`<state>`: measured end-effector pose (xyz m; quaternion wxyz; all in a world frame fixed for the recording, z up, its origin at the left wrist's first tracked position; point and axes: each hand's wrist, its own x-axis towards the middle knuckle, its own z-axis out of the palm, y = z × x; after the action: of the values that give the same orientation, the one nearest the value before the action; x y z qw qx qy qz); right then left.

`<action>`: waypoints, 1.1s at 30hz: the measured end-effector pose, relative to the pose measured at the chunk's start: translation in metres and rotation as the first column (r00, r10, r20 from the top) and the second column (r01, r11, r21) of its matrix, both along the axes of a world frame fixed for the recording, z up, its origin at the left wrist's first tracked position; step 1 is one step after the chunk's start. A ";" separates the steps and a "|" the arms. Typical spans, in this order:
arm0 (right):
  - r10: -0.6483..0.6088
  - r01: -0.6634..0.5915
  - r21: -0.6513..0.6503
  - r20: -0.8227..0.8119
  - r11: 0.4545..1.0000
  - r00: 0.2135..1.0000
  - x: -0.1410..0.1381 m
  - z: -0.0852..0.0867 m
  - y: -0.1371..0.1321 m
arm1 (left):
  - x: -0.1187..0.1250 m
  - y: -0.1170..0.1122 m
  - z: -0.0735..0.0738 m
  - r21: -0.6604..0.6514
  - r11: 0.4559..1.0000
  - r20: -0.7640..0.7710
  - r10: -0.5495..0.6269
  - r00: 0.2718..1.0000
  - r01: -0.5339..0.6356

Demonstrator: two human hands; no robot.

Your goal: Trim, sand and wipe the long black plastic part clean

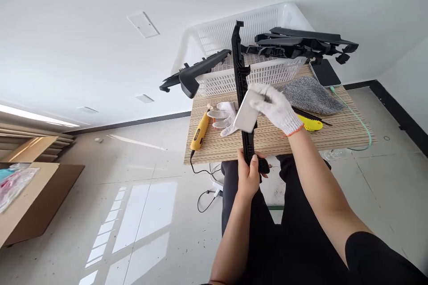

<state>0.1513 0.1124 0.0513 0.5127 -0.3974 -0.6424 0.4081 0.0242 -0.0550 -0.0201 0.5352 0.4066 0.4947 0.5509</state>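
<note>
My bare left hand (248, 175) grips the lower end of a long black plastic trim piece (239, 71), which points up and away over the table. In a white knit glove with an orange cuff, my right hand (273, 106) pinches a flat white rectangular sheet (248, 112). The sheet lies across the front of the trim piece and hides part of it; whether they touch I cannot tell. To the left of the trim piece, an empty white glove (226, 118) rests on the table beside a yellow corded rotary tool (199, 132).
A white plastic basket (220, 83) stands at the back, with black trim pieces (297, 44) across its right side and another trim piece (197, 71) over its left. A grey cloth (309, 93), a phone (325, 72), a yellow-handled cutter (310, 123) and a green cable (359, 118) lie rightward.
</note>
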 end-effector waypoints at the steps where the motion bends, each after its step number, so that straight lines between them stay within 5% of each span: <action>1: 0.021 -0.021 -0.004 0.008 1.000 1.000 0.002 0.000 -0.002 | -0.001 -0.001 -0.001 0.003 1.000 -0.018 -0.008 1.000 0.008; 5: -0.103 0.104 0.018 -0.082 0.994 0.991 0.008 -0.004 -0.005 | -0.001 -0.004 -0.002 0.004 0.999 -0.070 -0.039 0.997 0.040; 8: 0.017 -0.019 -0.032 -0.054 0.999 0.998 0.007 -0.010 -0.004 | 0.000 -0.003 -0.001 0.001 1.000 -0.074 -0.028 0.997 0.029; 11: -0.086 0.081 -0.046 -0.110 0.996 0.990 0.002 -0.013 -0.003 | -0.001 -0.003 0.000 -0.002 1.000 -0.074 -0.013 0.997 0.013; 15: 0.011 -0.014 -0.068 -0.050 0.998 0.999 -0.002 -0.010 -0.006 | -0.001 -0.003 0.003 0.006 1.000 -0.076 -0.004 0.997 0.004; 19: -0.127 0.121 -0.068 -0.089 0.990 0.988 0.000 -0.009 -0.008 | 0.000 -0.003 0.004 -0.020 1.000 -0.080 -0.023 0.997 0.021; 22: -0.065 0.064 -0.062 -0.028 0.996 0.997 0.000 -0.012 -0.007 | 0.000 -0.003 0.005 -0.026 0.999 -0.069 -0.022 0.997 0.020; 26: -0.191 0.191 -0.010 -0.113 0.982 0.975 -0.002 -0.013 -0.009 | 0.000 -0.003 0.006 -0.032 0.999 -0.066 -0.013 0.998 0.011; 33: -0.164 0.147 0.206 0.064 0.967 0.984 -0.005 0.001 -0.033 | 0.002 -0.001 0.004 -0.043 0.999 -0.093 -0.004 0.996 0.000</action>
<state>0.1463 0.0795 0.0528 0.5542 -0.4090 -0.6672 0.2834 0.0259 -0.0556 -0.0156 0.5208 0.4207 0.5303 0.5202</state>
